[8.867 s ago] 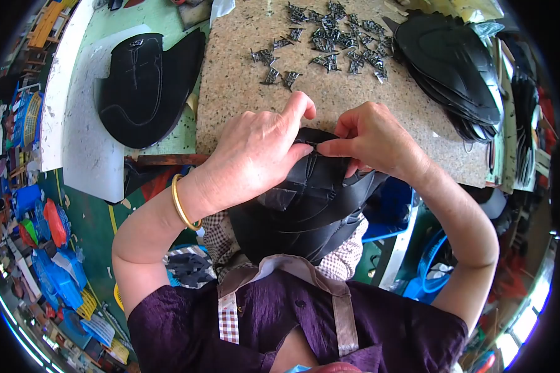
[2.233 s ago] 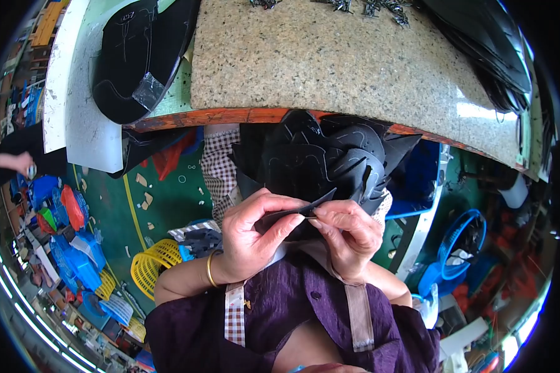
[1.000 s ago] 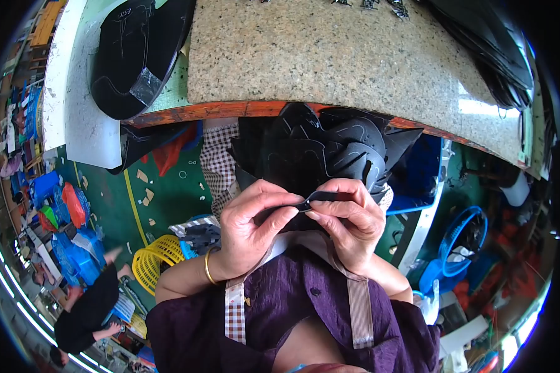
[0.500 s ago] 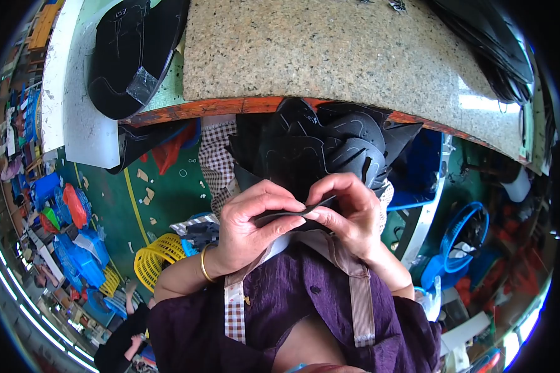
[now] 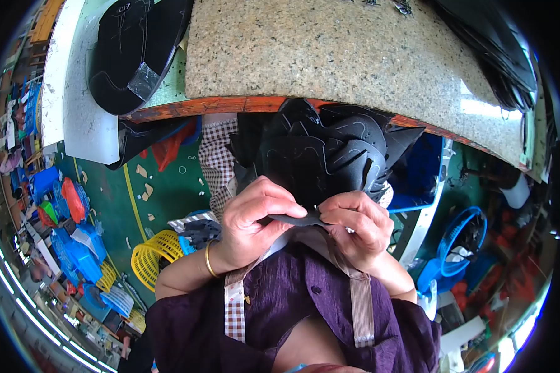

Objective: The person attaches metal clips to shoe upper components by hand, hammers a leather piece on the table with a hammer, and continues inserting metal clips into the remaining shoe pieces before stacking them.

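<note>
A small dark, flat piece of material (image 5: 295, 219) is pinched between my two hands, close to my chest. My left hand (image 5: 250, 217) grips its left end between thumb and fingers. At its right end my right hand (image 5: 358, 225) is closed on it, fingers curled. Just beyond the hands, a heap of black cut pieces (image 5: 292, 158) with pale marked lines fills my lap, reaching up to the table edge. The exact kind of the held piece cannot be made out.
Ahead stands a speckled stone-topped table (image 5: 330, 56) with a reddish wooden edge. Black cut panels (image 5: 127, 56) lie at its left, and a stack of black sheets (image 5: 491, 50) at its right. A yellow basket (image 5: 155, 260) and a blue basket (image 5: 460, 242) flank me.
My right hand has curled its fingers and shifted slightly right and down along the dark piece. The piece now lies flatter between the hands. My left hand stays nearly in place.
</note>
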Action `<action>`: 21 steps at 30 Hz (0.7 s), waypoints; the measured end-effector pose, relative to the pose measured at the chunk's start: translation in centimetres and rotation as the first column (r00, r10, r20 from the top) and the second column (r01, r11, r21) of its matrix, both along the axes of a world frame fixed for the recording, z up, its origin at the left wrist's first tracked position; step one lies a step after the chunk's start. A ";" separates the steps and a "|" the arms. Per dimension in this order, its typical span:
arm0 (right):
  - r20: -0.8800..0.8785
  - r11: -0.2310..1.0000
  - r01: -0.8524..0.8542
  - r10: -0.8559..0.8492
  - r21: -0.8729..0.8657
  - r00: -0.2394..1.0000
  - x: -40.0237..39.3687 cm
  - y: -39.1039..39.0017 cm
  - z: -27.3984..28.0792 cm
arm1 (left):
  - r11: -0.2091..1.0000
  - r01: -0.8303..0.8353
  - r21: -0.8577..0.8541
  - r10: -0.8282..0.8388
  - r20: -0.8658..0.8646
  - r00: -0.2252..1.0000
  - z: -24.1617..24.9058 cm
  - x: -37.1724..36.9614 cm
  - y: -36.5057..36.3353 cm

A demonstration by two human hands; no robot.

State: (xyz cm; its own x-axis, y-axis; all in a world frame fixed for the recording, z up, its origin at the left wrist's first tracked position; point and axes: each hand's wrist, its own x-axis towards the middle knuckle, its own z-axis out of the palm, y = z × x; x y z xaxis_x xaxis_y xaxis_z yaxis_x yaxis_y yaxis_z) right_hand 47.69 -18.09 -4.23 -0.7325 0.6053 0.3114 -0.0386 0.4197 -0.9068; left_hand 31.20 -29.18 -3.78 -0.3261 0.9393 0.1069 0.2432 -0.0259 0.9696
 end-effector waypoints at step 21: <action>-0.062 0.995 0.084 -0.088 -0.058 0.994 -0.1 -0.6 0.0 | 0.975 0.175 -0.138 -0.173 0.028 0.985 0.2 -1.7 1.6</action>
